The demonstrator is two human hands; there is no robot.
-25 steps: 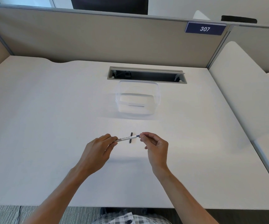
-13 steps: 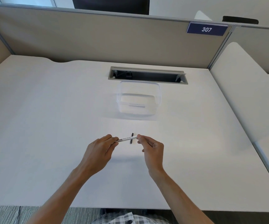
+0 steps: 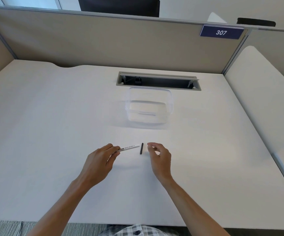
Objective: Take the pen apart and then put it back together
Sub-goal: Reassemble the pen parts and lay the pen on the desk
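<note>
Left hand point(image 3: 100, 160) pinches the pen barrel point(image 3: 129, 148); right hand point(image 3: 160, 155), fingers curled and empty, should grip the black piece point(image 3: 141, 148) lying just left of its fingertips.

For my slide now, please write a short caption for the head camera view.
Left hand holds the white pen barrel above the desk; right hand is off it, beside a small black part.

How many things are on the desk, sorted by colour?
White: 1, the white whiteboard marker barrel in the left hand
Black: 1, the small black stick-shaped pen part
Clear: 1, the clear plastic box
Total: 3
</note>
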